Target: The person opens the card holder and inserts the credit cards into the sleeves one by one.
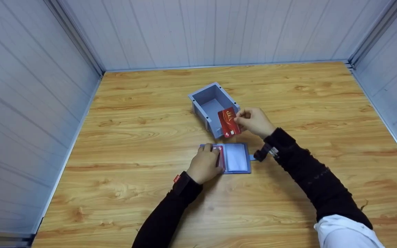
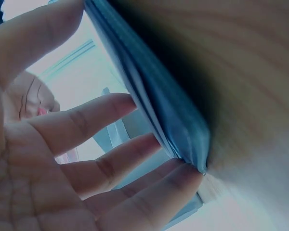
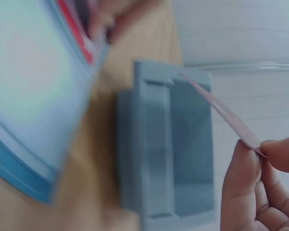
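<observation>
A red card with "VIP" on it [image 1: 226, 120] is pinched by its edge between thumb and fingers of my right hand [image 1: 255, 122]. In the right wrist view this card [image 3: 226, 115] appears nearly edge-on. It overlaps the near end of the grey box [image 1: 198, 103] in the head view. The blue card holder [image 1: 248, 162] lies open on the table, with a clear sleeve [image 1: 236, 157] on its right side. My left hand [image 1: 205, 163] grips the holder's left side, thumb and fingers at its edges. Another red card [image 1: 222, 156] shows partly under that hand.
The grey box stands on the wood-grain table [image 1: 133, 137], just beyond the holder. A strap tab [image 1: 252, 157] sticks out from the holder's right edge. Pale panel walls [image 1: 198, 34] enclose the table at the back and both sides.
</observation>
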Action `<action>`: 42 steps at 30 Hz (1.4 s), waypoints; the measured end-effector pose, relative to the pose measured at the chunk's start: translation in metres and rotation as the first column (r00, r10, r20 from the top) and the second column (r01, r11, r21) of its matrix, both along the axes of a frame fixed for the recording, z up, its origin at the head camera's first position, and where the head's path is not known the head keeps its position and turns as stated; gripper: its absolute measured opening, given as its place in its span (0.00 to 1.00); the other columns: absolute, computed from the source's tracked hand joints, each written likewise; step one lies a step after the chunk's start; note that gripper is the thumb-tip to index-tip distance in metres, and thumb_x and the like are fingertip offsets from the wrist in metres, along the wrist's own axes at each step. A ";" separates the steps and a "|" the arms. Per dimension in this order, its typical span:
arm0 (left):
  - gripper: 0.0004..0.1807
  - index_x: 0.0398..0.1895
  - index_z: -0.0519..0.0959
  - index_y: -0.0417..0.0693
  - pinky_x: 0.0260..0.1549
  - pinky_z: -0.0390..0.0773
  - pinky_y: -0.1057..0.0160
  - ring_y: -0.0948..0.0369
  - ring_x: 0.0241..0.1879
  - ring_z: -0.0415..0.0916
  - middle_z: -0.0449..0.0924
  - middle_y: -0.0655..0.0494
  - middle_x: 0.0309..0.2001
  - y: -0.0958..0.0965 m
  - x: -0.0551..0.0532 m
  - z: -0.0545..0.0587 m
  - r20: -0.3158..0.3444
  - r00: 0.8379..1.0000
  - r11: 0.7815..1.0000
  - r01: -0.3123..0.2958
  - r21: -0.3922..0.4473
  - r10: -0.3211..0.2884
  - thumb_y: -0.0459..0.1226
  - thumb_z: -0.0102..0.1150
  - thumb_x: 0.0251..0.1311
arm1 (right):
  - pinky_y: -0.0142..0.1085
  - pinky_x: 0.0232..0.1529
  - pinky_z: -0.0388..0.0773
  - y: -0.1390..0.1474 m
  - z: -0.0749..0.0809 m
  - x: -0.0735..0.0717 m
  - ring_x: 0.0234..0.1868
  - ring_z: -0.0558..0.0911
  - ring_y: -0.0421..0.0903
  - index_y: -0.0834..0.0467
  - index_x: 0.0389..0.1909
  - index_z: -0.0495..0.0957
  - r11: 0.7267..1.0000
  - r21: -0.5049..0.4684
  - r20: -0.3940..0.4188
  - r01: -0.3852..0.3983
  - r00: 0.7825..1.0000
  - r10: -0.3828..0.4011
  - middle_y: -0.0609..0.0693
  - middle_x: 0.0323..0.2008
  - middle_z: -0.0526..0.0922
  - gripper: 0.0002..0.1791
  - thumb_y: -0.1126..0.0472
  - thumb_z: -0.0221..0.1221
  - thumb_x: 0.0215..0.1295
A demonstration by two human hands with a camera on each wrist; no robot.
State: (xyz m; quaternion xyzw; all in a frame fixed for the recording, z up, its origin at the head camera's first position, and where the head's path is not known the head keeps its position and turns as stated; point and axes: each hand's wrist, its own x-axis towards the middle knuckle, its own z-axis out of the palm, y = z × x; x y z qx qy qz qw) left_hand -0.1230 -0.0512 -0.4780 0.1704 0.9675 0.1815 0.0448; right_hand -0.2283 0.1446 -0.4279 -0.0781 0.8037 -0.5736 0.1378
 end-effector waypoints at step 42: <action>0.31 0.59 0.77 0.42 0.53 0.78 0.48 0.46 0.57 0.75 0.77 0.42 0.58 -0.008 -0.006 0.009 0.088 0.996 0.990 -0.044 0.133 0.032 0.49 0.66 0.56 | 0.29 0.28 0.82 0.014 -0.079 0.044 0.24 0.81 0.38 0.68 0.40 0.75 0.937 -0.346 0.226 0.047 0.974 0.034 0.45 0.24 0.82 0.10 0.66 0.63 0.62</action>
